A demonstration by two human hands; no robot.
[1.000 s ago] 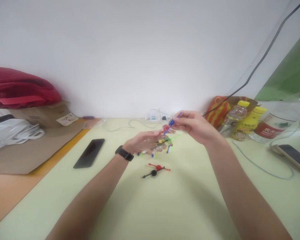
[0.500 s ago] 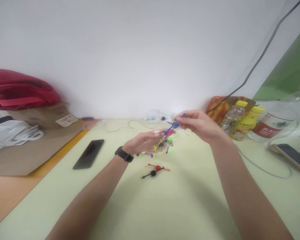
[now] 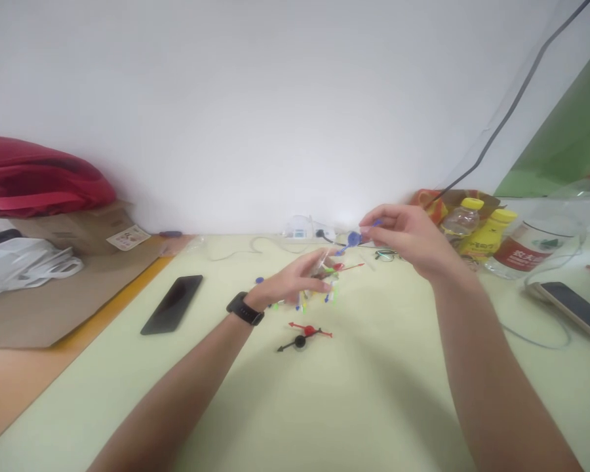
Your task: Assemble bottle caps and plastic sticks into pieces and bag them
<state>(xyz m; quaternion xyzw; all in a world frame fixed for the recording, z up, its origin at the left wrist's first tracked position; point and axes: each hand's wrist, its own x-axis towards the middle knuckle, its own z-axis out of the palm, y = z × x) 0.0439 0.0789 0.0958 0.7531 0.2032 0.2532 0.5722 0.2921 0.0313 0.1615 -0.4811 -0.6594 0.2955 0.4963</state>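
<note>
My right hand (image 3: 398, 237) pinches a blue plastic arrow spinner (image 3: 354, 238) by one end and holds it above the table. To the left, my left hand (image 3: 295, 280), with a black watch (image 3: 246, 309) at its wrist, is closed on a clear plastic bag (image 3: 323, 263), part of it hidden by the fingers. A red arrow spinner (image 3: 341, 267) shows at the bag. Small blue, green and yellow pieces lie below the left palm, partly covered. Nearer me on the table, a red arrow spinner (image 3: 309, 331) and a black arrow spinner (image 3: 299, 341) lie crossing each other.
A black phone (image 3: 173, 305) lies at the left. Bottles with yellow caps (image 3: 489, 233), a large labelled bottle (image 3: 526, 246) and another phone (image 3: 577, 308) are at the right. Glasses (image 3: 385, 255) and a cable lie at the back. A cardboard box and red bag stand far left.
My right hand has moved right and a little up, drawing the blue spinner away from the bag. My left hand has turned and its fingers have shifted over the bag.
</note>
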